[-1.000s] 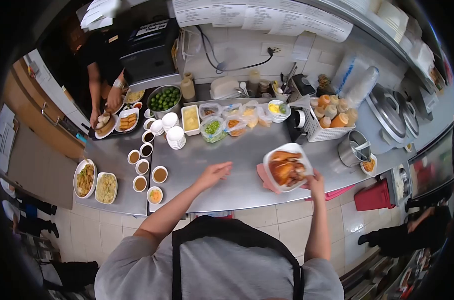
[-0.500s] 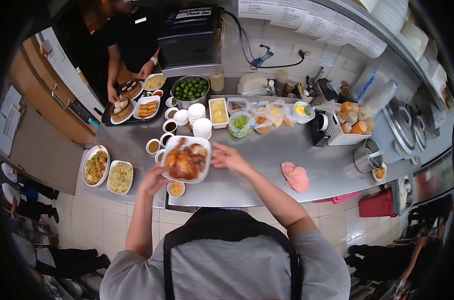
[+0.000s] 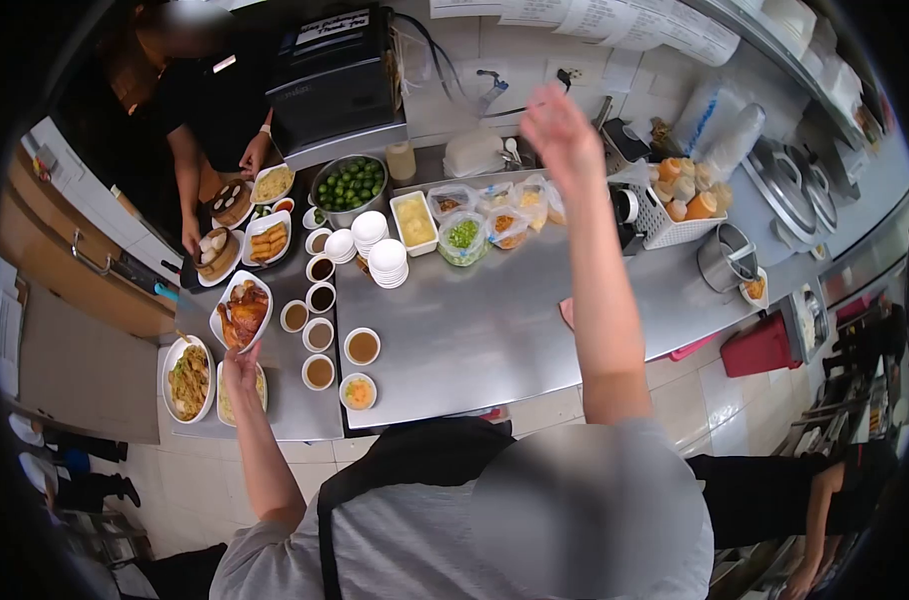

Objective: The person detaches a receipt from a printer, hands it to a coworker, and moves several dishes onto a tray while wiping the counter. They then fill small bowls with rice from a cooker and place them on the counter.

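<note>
My left hand (image 3: 241, 372) grips the near edge of a white dish (image 3: 263, 331) of roast chicken (image 3: 243, 312) at the counter's left end. Below the dish, a plate of fried rice (image 3: 254, 392) is partly hidden by that hand. Another oval plate of noodle-like food (image 3: 187, 380) sits just left of it. My right hand (image 3: 565, 135) is raised high over the back of the counter, its fingers loosely apart and blurred, with nothing visible in them. Printed paper slips (image 3: 615, 30) hang beyond it.
Several sauce cups (image 3: 320, 335) line the counter (image 3: 455, 350) beside stacked white cups (image 3: 388, 260). Behind are a pot of green limes (image 3: 351, 188) and bagged toppings (image 3: 464, 236). Across the counter, a co-worker's hand (image 3: 192, 236) is at a steamer basket (image 3: 217, 254).
My left hand has carried the chicken dish left, from the middle to the counter's left end. My right hand has left the dish's side and risen toward the paper slips. The view has shifted.
</note>
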Available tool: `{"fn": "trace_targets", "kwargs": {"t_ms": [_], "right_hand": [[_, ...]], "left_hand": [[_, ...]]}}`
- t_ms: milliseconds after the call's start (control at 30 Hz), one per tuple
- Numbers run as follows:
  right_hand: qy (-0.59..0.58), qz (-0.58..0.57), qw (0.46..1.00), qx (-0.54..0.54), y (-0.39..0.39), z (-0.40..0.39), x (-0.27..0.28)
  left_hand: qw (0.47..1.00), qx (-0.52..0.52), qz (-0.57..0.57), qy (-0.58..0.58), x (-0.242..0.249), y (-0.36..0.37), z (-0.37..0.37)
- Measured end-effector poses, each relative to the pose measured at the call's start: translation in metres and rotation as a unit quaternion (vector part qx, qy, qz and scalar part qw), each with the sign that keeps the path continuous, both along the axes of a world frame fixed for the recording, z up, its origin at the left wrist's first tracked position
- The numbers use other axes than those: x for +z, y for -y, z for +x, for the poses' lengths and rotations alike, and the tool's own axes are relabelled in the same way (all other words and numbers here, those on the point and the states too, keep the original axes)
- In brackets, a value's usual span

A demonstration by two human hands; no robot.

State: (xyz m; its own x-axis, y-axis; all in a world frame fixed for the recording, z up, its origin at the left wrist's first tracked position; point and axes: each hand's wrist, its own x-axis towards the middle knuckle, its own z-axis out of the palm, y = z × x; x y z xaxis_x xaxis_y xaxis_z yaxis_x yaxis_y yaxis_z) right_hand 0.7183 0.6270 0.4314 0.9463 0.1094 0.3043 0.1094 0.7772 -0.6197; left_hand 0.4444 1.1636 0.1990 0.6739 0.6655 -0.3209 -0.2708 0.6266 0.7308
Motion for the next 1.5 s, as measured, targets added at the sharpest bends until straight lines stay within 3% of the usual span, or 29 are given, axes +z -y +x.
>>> {"fn": "trace_targets", "kwargs": {"t_ms": [67,167,233,267,300,333,367,433,500,567,633,767,833,867,967,1033,1100,1233,1300,1400,1500], "right_hand": [[0.035,0.100,0.993,0.048,0.012,0.031,0.037],[0.054,0.090,0.994,0.038,0.017,0.041,0.067],[0.021,0.156,0.987,0.041,0.024,0.044,0.055],[0.081,0.133,0.985,0.075,0.026,0.035,0.046],[0.088,0.156,0.967,0.182,0.040,0.048,0.027],[0.058,0.101,0.988,0.104,0.038,0.031,0.023],[0.049,0.079,0.991,0.100,0.037,0.020,0.018],[0.024,0.090,0.984,0.152,0.050,0.018,-0.005],[-0.017,0.039,0.992,0.120,0.047,0.000,-0.023],[-0.017,0.040,0.979,0.198,0.067,-0.001,-0.060],[-0.101,-0.022,0.985,0.138,0.079,-0.015,-0.086],[-0.141,-0.041,0.984,0.105,0.135,-0.042,-0.137],[-0.228,-0.061,0.971,-0.026,0.174,-0.059,-0.152],[-0.235,-0.056,0.970,-0.038,0.197,-0.069,-0.160],[-0.281,-0.048,0.950,-0.124,0.258,-0.102,-0.170],[-0.287,-0.039,0.947,-0.137,0.302,-0.119,-0.181],[-0.297,-0.038,0.936,-0.187,0.354,-0.129,-0.203],[-0.356,-0.028,0.903,-0.240,0.440,-0.143,-0.251],[-0.371,-0.037,0.900,-0.226,0.457,-0.152,-0.263],[-0.399,-0.060,0.886,-0.228,0.481,-0.149,-0.285],[-0.445,-0.073,0.852,-0.267,0.458,-0.125,-0.285]], "left_hand": [[1.000,0.000,-0.007,0.006,-0.008,-0.004,0.006],[0.999,-0.001,-0.052,0.012,-0.012,0.000,0.010],[0.998,-0.027,-0.042,0.030,-0.020,-0.001,0.010],[0.999,-0.017,-0.018,0.021,-0.006,0.016,0.008],[1.000,-0.015,-0.001,0.004,0.002,0.024,0.010],[1.000,0.010,-0.001,0.000,0.001,0.026,0.013],[0.999,0.029,-0.030,0.000,0.003,0.028,0.017],[0.998,0.044,-0.044,0.005,-0.002,0.021,0.032],[0.997,0.066,-0.045,0.011,-0.008,0.012,0.043],[0.993,0.105,-0.046,0.002,-0.016,0.001,0.057],[0.990,0.130,-0.048,-0.006,-0.031,-0.013,0.070],[0.958,0.270,-0.081,-0.041,-0.061,-0.037,0.094],[0.946,0.312,-0.077,-0.044,-0.063,-0.037,0.097],[0.938,0.336,-0.074,-0.033,-0.063,-0.036,0.097],[0.947,0.317,-0.021,-0.043,-0.067,-0.042,0.101],[0.925,0.369,-0.072,-0.062,-0.075,-0.064,0.109],[0.935,0.343,-0.054,-0.069,-0.041,-0.028,0.107],[0.944,0.295,0.000,-0.150,-0.041,0.003,0.132],[0.962,0.187,0.106,-0.167,-0.014,0.023,0.135],[0.957,0.151,0.149,-0.195,0.006,0.028,0.146],[0.943,0.136,0.211,-0.217,0.026,0.028,0.149]]}}
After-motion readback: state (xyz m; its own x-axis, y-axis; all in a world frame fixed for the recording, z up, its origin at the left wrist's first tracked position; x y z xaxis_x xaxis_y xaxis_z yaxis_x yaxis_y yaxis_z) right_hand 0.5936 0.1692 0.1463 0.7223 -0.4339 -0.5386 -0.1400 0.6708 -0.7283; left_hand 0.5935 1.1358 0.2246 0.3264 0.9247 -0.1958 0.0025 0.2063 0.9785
